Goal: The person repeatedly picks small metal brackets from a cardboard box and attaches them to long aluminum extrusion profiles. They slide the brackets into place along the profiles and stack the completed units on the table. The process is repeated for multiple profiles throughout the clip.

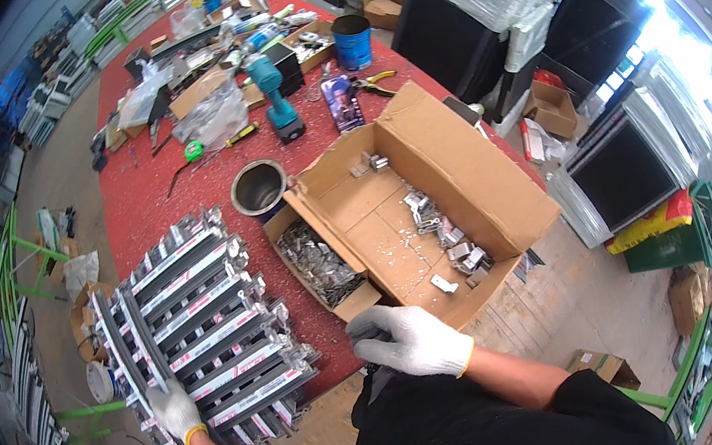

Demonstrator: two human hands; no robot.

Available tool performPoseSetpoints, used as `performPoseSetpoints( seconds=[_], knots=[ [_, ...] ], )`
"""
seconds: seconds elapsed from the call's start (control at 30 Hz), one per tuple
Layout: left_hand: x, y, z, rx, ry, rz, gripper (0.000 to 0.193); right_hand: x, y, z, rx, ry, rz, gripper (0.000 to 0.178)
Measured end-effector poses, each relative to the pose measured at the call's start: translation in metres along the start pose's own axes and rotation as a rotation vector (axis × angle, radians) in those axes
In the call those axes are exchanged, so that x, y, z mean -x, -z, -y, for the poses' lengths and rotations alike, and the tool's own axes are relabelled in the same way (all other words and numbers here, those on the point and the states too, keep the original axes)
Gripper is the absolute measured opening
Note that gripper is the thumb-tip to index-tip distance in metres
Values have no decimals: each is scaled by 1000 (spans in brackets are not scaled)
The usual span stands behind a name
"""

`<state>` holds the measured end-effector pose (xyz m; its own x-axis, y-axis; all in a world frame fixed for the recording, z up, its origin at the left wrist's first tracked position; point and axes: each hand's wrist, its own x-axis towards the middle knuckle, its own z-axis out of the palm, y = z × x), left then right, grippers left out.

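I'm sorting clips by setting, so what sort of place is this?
Probably a workshop or small assembly floor: a cordless drill stands on a red worktable, metal profiles are stacked in layers, and an open cardboard box holds small metal parts.

**Narrow lane between bars and boxes**

A strip of red table is running between the bars and the small box, leaving a low way forward from the right hand. The pot is crowding its far end, with the drill standing beyond. The carton is opening upward, its tall flap walling off the right.
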<state>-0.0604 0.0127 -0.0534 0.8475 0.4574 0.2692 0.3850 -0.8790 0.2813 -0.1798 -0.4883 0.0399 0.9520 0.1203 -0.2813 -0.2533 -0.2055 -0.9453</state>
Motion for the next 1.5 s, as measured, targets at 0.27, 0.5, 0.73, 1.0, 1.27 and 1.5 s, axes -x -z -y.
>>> performPoseSetpoints(
  seconds=[0.27,0.5,0.73,1.0,1.27,1.5],
  knots=[
    [26,47,-53,-140,7,-49,66,31,155,-23,344,161,-979,40],
    [76,62,-140,260,-156,-113,54,45,237,-52,628,-271,-888,51],
    [201,51,-310,765,-539,374,41,70,179,-18,387,-27,-742,34],
    [268,43,-422,754,-1142,578,47,47,280,-115,-418,-74,-743,34],
    [271,38,-417,673,-1079,603,46,-47,302,-178,918,-180,-556,49],
    [268,37,-401,714,-989,515,44,-79,301,-186,1112,-309,-562,35]
  ],
)
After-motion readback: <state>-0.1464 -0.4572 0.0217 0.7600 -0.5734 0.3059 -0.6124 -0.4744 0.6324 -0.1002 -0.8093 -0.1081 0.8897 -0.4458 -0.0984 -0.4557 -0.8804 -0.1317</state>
